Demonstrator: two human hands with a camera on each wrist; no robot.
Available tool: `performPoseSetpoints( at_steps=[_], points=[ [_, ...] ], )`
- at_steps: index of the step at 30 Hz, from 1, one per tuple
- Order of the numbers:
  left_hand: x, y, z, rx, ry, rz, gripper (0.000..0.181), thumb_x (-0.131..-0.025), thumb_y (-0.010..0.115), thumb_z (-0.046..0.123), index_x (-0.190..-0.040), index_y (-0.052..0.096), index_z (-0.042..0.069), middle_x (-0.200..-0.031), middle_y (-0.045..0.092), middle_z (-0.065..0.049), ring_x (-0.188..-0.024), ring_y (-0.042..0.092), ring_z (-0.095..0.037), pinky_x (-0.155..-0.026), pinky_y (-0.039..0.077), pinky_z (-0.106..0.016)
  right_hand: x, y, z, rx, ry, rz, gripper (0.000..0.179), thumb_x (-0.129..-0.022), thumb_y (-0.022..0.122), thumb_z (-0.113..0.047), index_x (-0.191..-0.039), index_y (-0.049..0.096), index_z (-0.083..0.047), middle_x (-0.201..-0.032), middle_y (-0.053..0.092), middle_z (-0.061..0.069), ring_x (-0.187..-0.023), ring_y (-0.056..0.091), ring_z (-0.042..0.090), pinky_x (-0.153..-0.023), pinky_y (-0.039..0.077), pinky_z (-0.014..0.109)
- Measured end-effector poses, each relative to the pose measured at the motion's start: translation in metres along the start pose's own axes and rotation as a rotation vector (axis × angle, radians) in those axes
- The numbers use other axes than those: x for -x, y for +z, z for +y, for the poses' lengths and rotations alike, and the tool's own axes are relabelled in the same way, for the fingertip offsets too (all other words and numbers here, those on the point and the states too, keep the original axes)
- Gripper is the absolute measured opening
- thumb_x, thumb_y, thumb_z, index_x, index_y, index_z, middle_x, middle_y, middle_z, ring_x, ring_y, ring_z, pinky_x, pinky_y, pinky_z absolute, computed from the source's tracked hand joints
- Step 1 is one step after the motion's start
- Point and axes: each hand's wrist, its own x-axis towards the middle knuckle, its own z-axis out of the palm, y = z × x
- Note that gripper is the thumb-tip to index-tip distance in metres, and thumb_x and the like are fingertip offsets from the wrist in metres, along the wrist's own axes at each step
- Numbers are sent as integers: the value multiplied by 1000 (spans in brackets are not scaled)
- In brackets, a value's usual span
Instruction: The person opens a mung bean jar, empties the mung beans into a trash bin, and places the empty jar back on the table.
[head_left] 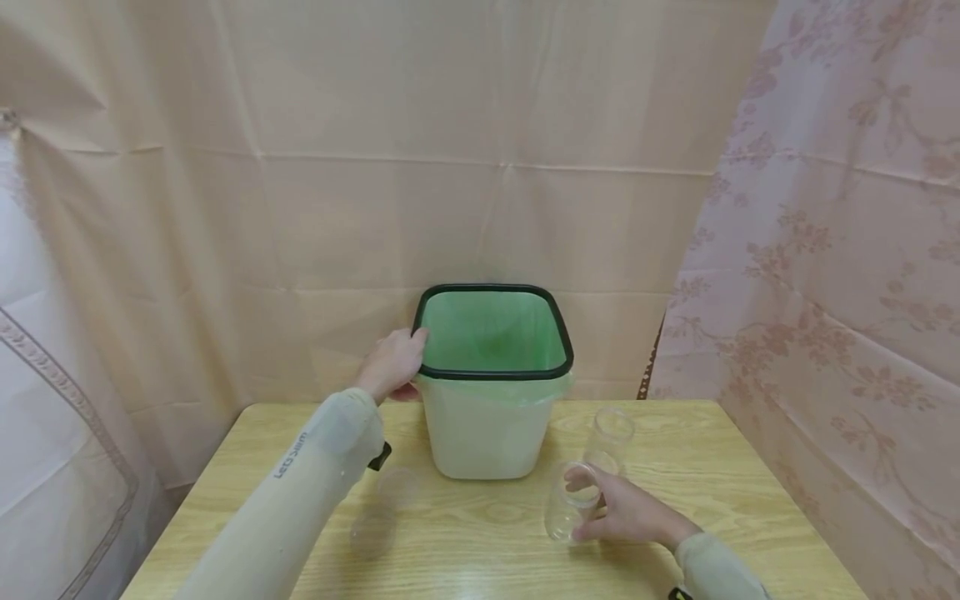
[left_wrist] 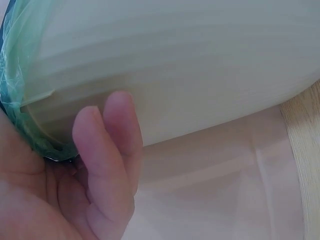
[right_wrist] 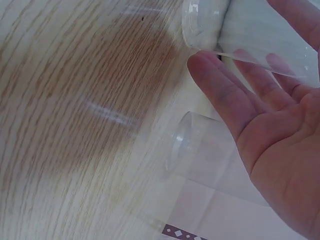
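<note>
A pale trash bin (head_left: 486, 433) stands upright on the table, lined with a green plastic bag (head_left: 491, 329) and edged by a black rim ring (head_left: 495, 374). My left hand (head_left: 393, 364) grips the rim at its left side, thumb on top; in the left wrist view two fingers (left_wrist: 102, 160) curl beside the bin's outer wall. In front of the bin on the right, my right hand (head_left: 626, 508) holds a clear cup (head_left: 558, 512), thumb and fingers around its sides. Just behind it stands a second clear cup (head_left: 611, 437).
Another clear, faintly visible cup (head_left: 372, 533) is on the table's left half, near my left forearm. The wooden table (head_left: 465, 558) ends at a beige curtain (head_left: 360, 208) behind the bin. A flowered curtain (head_left: 840, 275) hangs at the right.
</note>
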Motion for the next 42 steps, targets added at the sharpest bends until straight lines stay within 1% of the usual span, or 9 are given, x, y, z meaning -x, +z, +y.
performPoseSetpoints(
  at_steps=[4, 8, 17, 23, 27, 31, 36, 39, 42],
  points=[
    [0, 0, 1, -1, -5, 1, 49, -108, 32, 45, -126, 54, 6, -103, 56, -16, -61, 65, -26, -54, 59, -36, 1, 0, 3, -24, 27, -10, 71, -83, 86, -25, -140, 46, -5, -135, 56, 20, -101, 66, 31, -87, 56, 34],
    [1, 0, 2, -1, -3, 0, 48, -108, 33, 45, -125, 55, 6, -101, 56, -16, -62, 66, -28, -53, 59, -35, 1, 0, 5, -46, 32, -16, 70, -84, 86, -23, -139, 47, -7, -135, 56, 22, -97, 68, 28, -84, 57, 35],
    [1, 2, 1, 7, -3, -5, 50, -108, 33, 45, -130, 53, 5, -103, 56, -17, -63, 67, -30, -56, 60, -38, 3, 1, 6, -40, 34, -14, 71, -84, 85, -23, -141, 45, -10, -136, 55, 21, -96, 68, 27, -83, 57, 34],
    [-1, 4, 0, 6, -5, -8, 50, -108, 33, 46, -131, 53, 6, -107, 56, -18, -59, 65, -26, -51, 58, -34, 5, 4, 8, -58, 49, -24, 77, -87, 83, -22, -148, 38, -10, -137, 54, 22, -97, 68, 29, -80, 57, 33],
    [-1, 4, 1, 10, -4, -9, 50, -108, 33, 46, -129, 53, 5, -104, 57, -17, -58, 65, -26, -51, 58, -34, 5, 4, 8, -47, 50, -14, 85, -87, 83, -23, -153, 32, -8, -137, 54, 22, -98, 68, 29, -78, 58, 33],
    [-2, 2, 1, 6, -11, -14, 50, -108, 33, 45, -130, 53, 5, -104, 57, -18, -59, 66, -27, -54, 59, -38, 5, 4, 6, -4, 36, -1, 94, -86, 84, -25, -156, 24, -8, -136, 56, 20, -100, 68, 29, -81, 57, 35],
    [-3, -2, 0, -11, -12, -14, 54, -107, 35, 48, -139, 51, 7, -119, 57, -18, -61, 65, -26, -56, 59, -37, 7, 3, 2, 37, 18, 37, 107, -82, 86, -26, -159, 14, -6, -135, 56, 20, -100, 66, 29, -85, 55, 41],
    [-2, -4, -1, -27, -12, -13, 59, -106, 36, 51, -143, 49, 7, -118, 57, -17, -63, 63, -25, -56, 58, -33, 10, -1, -2, 38, 12, 66, 111, -82, 87, -27, -159, 11, -4, -135, 54, 25, -102, 65, 30, -88, 55, 47],
    [0, -7, -1, -49, -1, -13, 65, -105, 33, 56, -144, 46, 5, -109, 56, -15, -68, 62, -26, -59, 58, -32, 13, -10, -7, 35, 10, 99, 107, -84, 85, -27, -160, 12, -6, -137, 52, 27, -107, 65, 37, -90, 55, 52]
  ],
)
